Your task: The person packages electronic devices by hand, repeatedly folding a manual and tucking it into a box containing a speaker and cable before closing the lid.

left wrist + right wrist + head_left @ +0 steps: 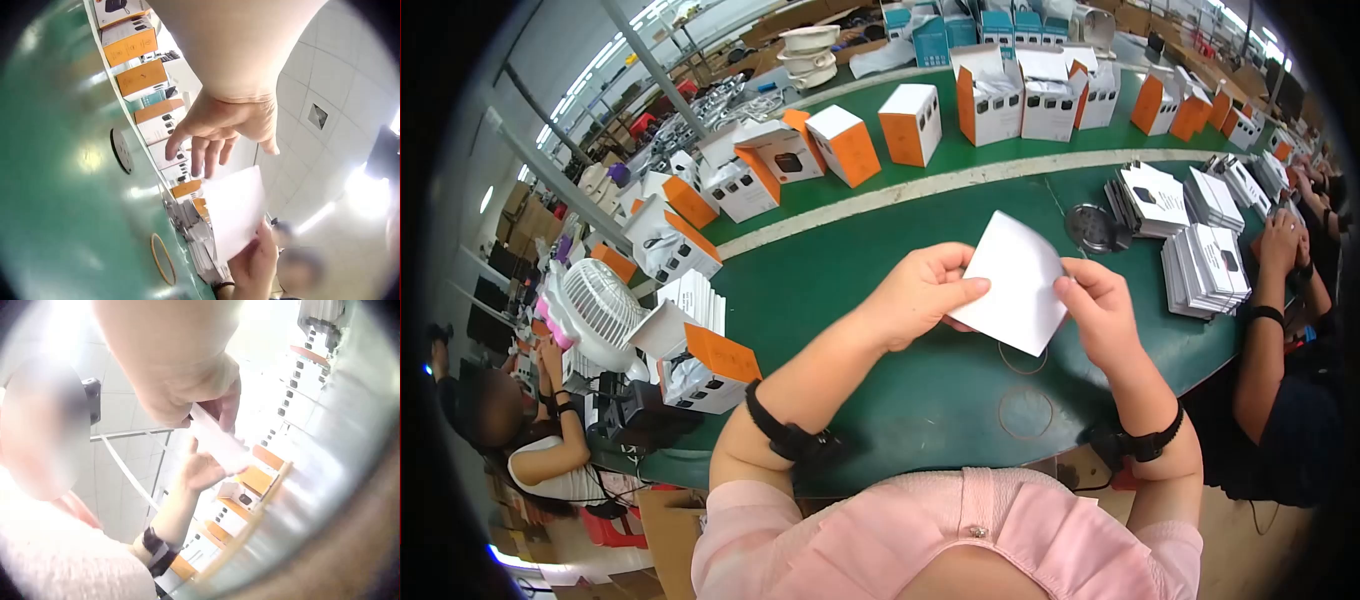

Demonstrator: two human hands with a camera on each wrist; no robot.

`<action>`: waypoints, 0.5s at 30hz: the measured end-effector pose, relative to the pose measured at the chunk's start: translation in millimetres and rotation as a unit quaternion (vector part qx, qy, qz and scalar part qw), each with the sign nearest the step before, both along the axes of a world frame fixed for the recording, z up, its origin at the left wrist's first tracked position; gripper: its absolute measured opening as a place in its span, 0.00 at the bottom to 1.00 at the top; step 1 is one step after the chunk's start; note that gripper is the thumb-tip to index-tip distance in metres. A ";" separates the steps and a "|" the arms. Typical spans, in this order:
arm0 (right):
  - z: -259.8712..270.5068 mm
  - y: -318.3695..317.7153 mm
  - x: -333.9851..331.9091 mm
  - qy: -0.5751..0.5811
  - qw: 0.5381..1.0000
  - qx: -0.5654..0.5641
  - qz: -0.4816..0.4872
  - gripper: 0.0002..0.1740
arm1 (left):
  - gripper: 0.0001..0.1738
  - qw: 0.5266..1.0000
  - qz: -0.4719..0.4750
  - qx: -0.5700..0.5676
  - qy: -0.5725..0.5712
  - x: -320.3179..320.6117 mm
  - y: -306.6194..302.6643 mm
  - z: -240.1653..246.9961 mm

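Note:
A blank white leaflet [1012,285], slightly bowed, is held above the green table in front of the chest. My right hand [1100,305] pinches its right edge, thumb on the near face and fingers behind. At the left edge is my left hand [925,295], its thumb overlapping the leaflet in the head view. In the left wrist view the left hand [219,128] has its thumb and fingers spread apart, fingertips right by the leaflet's edge [234,212]. The right wrist view shows the leaflet [215,440] between the right hand's [200,394] thumb and fingers.
Stacks of printed booklets [1205,270] and a round black dish [1090,228] lie to the right. Rubber bands [1025,413] lie on the table [850,225] below the hands. Orange-and-white boxes [910,125] line the far side. A fan [600,305] stands left; people sit on both sides.

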State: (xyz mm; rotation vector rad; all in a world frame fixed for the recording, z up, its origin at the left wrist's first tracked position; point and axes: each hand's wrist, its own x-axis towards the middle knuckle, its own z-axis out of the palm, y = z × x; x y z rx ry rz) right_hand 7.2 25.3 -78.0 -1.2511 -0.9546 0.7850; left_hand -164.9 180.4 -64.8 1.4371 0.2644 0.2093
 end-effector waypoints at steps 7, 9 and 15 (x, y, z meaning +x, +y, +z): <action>-5.5 3.4 -18.1 -0.058 0.998 -0.008 0.000 0.18 | 0.16 0.991 0.120 0.041 0.040 -20.0 -4.7 -6.6; -2.8 2.1 -20.7 -0.197 0.980 0.015 -0.027 0.19 | 0.15 0.987 0.122 0.083 0.061 -18.6 -6.0 -12.6; -2.4 -3.7 -28.3 -0.584 0.792 0.178 0.020 0.26 | 0.11 0.975 0.131 -0.158 0.079 -28.3 -8.2 -6.5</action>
